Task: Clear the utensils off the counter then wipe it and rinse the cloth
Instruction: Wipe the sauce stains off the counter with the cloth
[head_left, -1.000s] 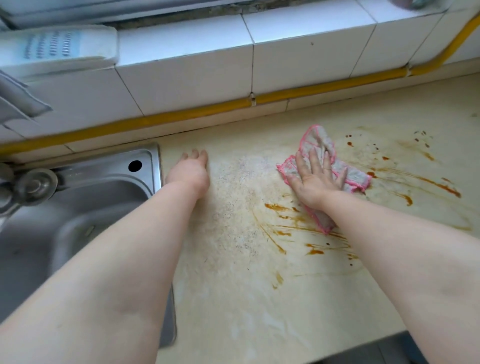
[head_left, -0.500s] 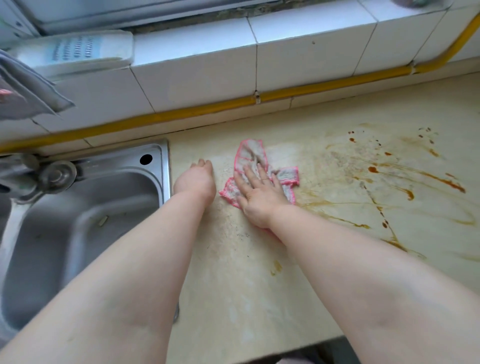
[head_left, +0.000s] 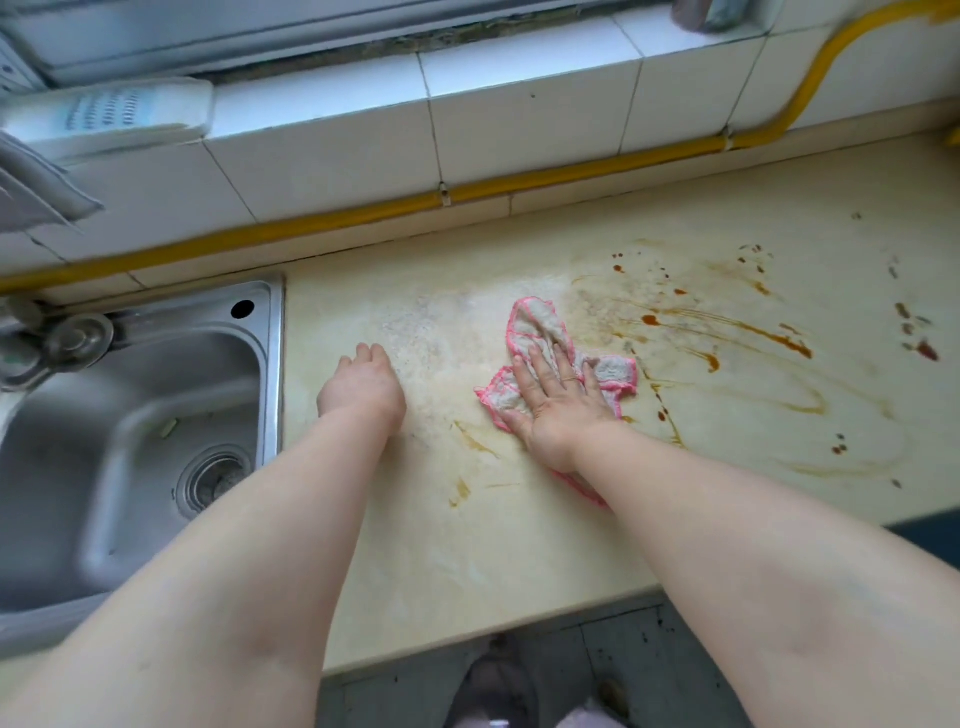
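Note:
A grey cloth with a pink hem (head_left: 537, 325) lies crumpled on the cream counter (head_left: 519, 561). My right hand (head_left: 558, 400) presses flat on the cloth with fingers spread. My left hand (head_left: 363, 387) rests on the bare counter with its fingers curled under, holding nothing, just right of the sink. Brown sauce smears (head_left: 748, 332) and drops streak the counter to the right of the cloth. No utensils show on the counter.
A steel sink (head_left: 135, 441) with a drain strainer (head_left: 213, 480) sits at the left, the tap base (head_left: 67, 340) at its back. A yellow pipe (head_left: 467, 195) runs along the white tiled wall. The counter's front edge is close, with floor below.
My right hand swept the cloth left toward my left hand, then back to the right a little. The smears near the middle are thinner. My left hand stayed put.

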